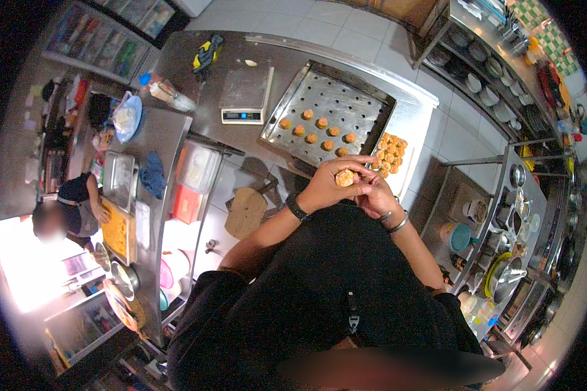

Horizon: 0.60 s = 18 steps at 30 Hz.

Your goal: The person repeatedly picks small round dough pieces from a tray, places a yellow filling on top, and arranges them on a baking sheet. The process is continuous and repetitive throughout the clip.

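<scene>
The left hand (325, 184) grasps a speckled orange-and-cream food ball (344, 178), curled with its fingers above it and its thumb below. The ball sits within that curl, its coarse, grainy surface facing up, just beyond the near edge of the perforated tray (365, 112). The right hand (376, 197) is bent in close on the ball's right, its fingers meeting those of the left; whether it also presses the ball I cannot tell. A black band (298, 208) rings the left wrist and a metal bracelet (396, 223) the right.

The tray is shiny metal, square-cornered, with raised sides and round holes. Smooth, rounded orange balls (322, 122) stand apart from one another toward its left and near edges. Past its right edge, a crowded cluster of similar balls (390, 155) lies on the pale surface near the right end of the counter (284, 58). Left of the tray stands a flat-topped digital scale (244, 91) with a lit blue readout on its near edge. Toward the counter's far left corner lies a yellow-and-black item (207, 53), too small to identify.
</scene>
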Motion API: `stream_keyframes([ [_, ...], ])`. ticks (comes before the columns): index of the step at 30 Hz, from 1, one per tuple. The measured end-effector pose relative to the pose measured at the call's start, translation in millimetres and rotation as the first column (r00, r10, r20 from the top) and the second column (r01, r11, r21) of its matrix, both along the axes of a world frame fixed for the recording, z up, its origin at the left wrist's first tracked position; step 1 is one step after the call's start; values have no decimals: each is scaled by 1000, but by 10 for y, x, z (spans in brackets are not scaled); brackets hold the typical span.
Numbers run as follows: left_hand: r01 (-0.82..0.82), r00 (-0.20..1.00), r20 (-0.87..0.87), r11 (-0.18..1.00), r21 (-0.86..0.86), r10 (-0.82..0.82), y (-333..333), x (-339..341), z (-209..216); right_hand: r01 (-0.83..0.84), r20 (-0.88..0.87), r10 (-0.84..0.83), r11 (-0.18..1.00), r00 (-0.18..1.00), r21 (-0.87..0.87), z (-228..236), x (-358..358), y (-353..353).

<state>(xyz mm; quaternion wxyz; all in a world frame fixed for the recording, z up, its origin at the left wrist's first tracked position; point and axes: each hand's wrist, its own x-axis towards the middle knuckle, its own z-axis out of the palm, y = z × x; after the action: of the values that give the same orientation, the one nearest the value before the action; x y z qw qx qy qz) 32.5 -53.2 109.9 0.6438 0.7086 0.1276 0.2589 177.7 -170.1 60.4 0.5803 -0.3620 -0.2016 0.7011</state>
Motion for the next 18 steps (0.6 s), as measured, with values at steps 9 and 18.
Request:
stream_keyframes([
  [9,-455,881,-172,889,-44,442,-29,-13,-414,376,703,-298,925,646,47,285,-33,87],
  [18,-344,895,-199,902,261,399,-59,-35,-298,405,519,-419,902,745,148,511,-238,196],
])
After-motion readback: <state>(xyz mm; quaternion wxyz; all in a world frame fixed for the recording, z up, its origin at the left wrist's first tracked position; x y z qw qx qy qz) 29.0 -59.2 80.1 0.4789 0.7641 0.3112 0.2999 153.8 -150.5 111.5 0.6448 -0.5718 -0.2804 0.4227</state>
